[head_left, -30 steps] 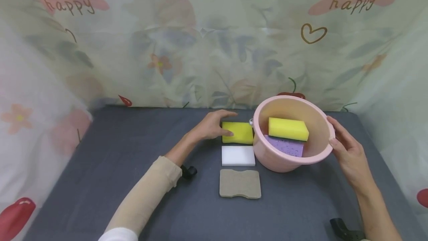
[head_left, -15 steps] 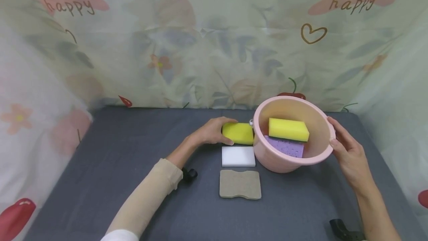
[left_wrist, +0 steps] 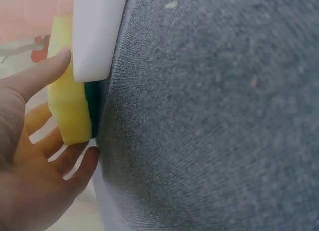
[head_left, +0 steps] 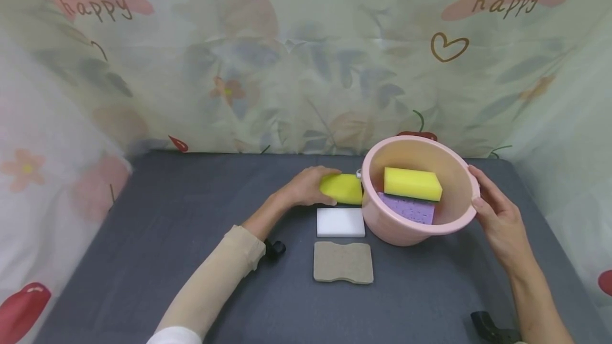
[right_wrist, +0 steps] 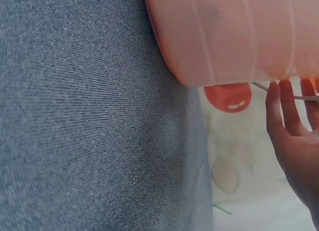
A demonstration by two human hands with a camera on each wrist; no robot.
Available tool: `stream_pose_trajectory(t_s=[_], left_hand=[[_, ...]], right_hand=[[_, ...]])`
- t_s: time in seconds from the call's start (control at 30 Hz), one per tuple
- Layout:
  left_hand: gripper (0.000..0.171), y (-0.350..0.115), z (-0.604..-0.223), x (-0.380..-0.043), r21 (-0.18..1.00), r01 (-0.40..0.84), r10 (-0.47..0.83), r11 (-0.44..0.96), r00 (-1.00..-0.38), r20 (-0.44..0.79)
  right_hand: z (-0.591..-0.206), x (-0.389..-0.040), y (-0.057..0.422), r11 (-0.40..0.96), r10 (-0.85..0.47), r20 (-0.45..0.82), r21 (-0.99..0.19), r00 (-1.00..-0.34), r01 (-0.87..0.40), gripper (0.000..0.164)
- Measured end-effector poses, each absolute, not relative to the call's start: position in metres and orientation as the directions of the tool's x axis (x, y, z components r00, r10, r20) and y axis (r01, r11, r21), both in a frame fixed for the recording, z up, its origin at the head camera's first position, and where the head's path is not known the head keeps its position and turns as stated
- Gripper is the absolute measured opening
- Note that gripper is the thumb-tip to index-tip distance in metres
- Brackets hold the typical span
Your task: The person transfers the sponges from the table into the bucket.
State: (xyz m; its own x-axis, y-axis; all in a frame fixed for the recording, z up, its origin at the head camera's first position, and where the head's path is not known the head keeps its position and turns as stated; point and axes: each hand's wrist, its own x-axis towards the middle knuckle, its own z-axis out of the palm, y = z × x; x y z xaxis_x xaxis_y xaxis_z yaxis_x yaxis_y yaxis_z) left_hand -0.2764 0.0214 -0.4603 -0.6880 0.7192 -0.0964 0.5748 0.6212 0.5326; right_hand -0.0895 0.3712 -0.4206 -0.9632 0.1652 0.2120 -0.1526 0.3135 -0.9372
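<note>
My left hand [head_left: 311,187] pinches a yellow sponge [head_left: 348,189] across its long edges, thumb on the near side and fingers on the far side. The sponge's dark green scouring layer [left_wrist: 93,109] faces the table in the left wrist view. Right beside it stands a pink bucket [head_left: 392,230], its opening tilted toward me. With thumb at the rim and fingers along the outside, my right hand [head_left: 499,216] holds the bucket's right side. Inside the bucket, another yellow sponge [head_left: 413,183] lies over a purple sponge [head_left: 406,207].
Nearer to me than the held sponge lie a white sponge block [head_left: 340,222] and a grey-beige pad with notched sides [head_left: 343,263], in a column left of the bucket. A patterned curtain [head_left: 287,94] hangs behind the dark-covered table [head_left: 167,216].
My left hand has come down from above the yellow sponge's left end and closed its thumb and fingers on it. The right hand and the bucket have stayed put.
</note>
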Motion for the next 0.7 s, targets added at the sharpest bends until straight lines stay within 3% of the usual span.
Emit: stream_pose_trajectory(t_s=[0.7], left_hand=[[0.068,0.009,-0.449,-0.275,0.578,0.555,0.696,0.597,-0.717,-0.031]], right_hand=[[-0.421,-0.088,0.370,0.285,0.151,0.234,-0.940,-0.960,-0.184,0.056]])
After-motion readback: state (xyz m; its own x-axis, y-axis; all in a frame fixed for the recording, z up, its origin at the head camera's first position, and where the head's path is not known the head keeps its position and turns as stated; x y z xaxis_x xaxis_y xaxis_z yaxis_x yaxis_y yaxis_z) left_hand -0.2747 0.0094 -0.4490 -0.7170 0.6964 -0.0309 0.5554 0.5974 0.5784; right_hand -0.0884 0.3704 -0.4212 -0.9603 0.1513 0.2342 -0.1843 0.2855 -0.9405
